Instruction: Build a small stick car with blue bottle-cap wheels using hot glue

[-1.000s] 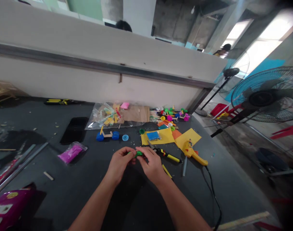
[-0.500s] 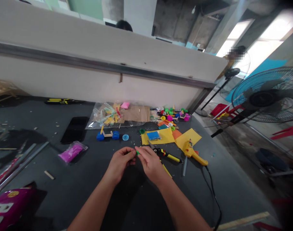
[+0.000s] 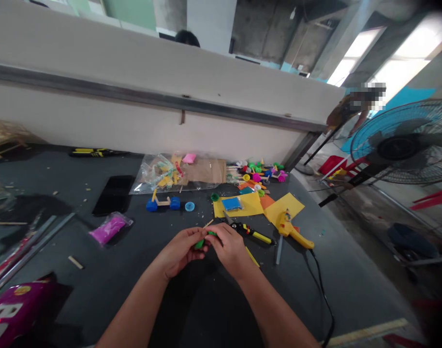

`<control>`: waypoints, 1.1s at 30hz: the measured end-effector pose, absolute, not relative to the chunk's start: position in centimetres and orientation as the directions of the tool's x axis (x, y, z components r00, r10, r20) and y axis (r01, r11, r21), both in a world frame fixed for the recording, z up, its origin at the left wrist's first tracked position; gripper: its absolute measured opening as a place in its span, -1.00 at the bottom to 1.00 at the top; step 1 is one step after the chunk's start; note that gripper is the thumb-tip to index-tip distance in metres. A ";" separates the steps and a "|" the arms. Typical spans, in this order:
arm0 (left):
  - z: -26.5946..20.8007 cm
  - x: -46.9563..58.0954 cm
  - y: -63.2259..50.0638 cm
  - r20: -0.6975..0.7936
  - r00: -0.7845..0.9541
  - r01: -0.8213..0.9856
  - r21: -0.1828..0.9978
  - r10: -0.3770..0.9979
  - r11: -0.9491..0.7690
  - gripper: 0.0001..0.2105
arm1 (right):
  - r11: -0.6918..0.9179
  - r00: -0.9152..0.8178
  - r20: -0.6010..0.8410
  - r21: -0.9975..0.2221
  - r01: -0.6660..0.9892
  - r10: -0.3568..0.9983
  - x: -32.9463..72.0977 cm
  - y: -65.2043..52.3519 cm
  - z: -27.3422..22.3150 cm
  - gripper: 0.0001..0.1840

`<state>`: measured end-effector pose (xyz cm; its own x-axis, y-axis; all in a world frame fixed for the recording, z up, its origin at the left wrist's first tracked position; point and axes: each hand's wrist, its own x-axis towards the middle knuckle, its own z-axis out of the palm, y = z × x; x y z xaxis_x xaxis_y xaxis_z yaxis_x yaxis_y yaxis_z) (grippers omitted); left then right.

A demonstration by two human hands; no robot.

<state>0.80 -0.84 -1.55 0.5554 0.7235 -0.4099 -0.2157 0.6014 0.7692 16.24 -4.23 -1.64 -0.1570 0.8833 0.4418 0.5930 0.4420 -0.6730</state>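
Note:
Just in front of the cutters, my two hands meet over the dark table. My left hand (image 3: 183, 249) is closed, thumb and fingers pinching a small green piece (image 3: 199, 244), perhaps a bottle cap; its exact kind is partly hidden. My right hand (image 3: 228, 246) also has its fingertips closed on the green piece. A thin pale stick (image 3: 208, 223) shows just beyond the fingertips; I cannot tell if it is held. Black-and-yellow cutters (image 3: 257, 235) lie right beside my right hand. Farther back are a light blue bottle cap (image 3: 189, 207) and a blue-wheeled stick assembly (image 3: 163, 203).
A yellow glue gun (image 3: 295, 234) with a black cord lies at right, near yellow sheets (image 3: 288, 208). Behind are a clear bag (image 3: 143, 179) and a pile of coloured caps (image 3: 256, 178). At left lie a phone (image 3: 114, 195) and a purple packet (image 3: 110, 229). A fan (image 3: 398, 147) stands at right.
The green piece has turned in my fingers, and more of it shows. My hands have shifted slightly downward, and the pale stick is more visible. A person in the background has moved right.

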 end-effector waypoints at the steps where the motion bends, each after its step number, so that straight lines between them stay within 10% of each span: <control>1: -1.5 0.7 -0.8 -0.411 0.566 -0.193 0.777 0.715 0.600 -0.74 | 0.444 -0.165 0.439 -0.672 0.593 0.883 16.3 -4.2 -1.6 -0.79; 22: -2.0 0.3 -0.3 -0.382 0.447 0.318 0.913 0.809 0.255 -0.78 | 0.384 -0.308 0.250 -0.362 0.850 0.918 16.5 -4.6 -0.9 -0.83; 33: -1.1 0.4 -0.6 -0.402 0.509 0.256 0.915 0.761 0.311 -0.77 | 0.203 -0.265 0.057 -0.801 0.563 0.962 17.0 -4.2 -0.5 -0.85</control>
